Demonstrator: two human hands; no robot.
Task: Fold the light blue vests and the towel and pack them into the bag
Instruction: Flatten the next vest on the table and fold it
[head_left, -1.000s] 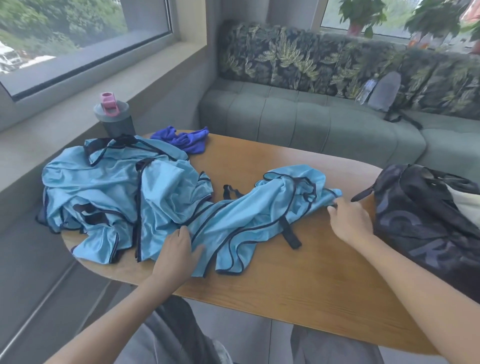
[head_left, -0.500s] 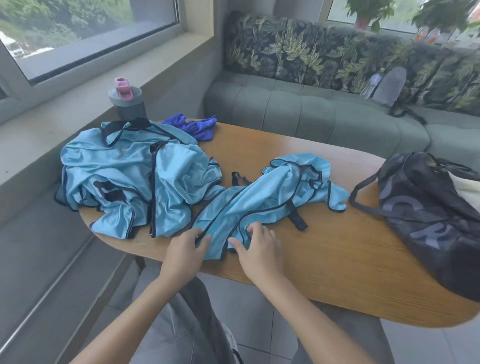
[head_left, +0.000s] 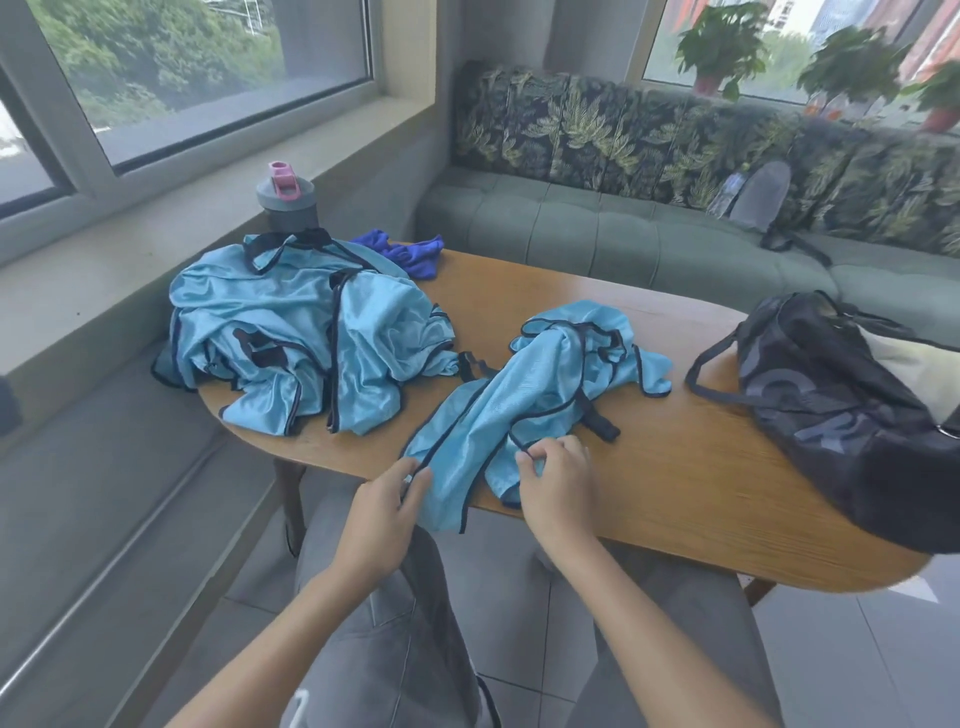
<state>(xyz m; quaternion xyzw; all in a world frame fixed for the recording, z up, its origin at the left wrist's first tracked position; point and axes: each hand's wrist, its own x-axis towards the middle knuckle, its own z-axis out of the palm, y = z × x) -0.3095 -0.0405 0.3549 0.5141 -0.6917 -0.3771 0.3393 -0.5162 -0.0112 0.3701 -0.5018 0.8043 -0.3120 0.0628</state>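
Note:
One light blue vest (head_left: 524, 400) with dark trim lies crumpled at the near middle of the wooden table (head_left: 685, 467), its lower edge hanging over the front rim. My left hand (head_left: 387, 512) pinches its left hem at the table edge. My right hand (head_left: 558, 480) pinches the dark trim of its right hem. A heap of several more light blue vests (head_left: 296, 332) fills the table's left end. Behind the heap lies a crumpled dark blue towel (head_left: 408, 252). The black bag (head_left: 841, 415) lies open at the table's right end.
A grey bottle with a pink lid (head_left: 287, 200) stands behind the heap by the window ledge. A green sofa (head_left: 597, 228) with leaf-print cushions runs behind the table, holding a clear bottle (head_left: 727, 193). My knees are under the table's front edge.
My right hand left the vest's far right end and came to its near hem beside my left hand. The vest has been drawn toward me, so its hem now hangs off the table.

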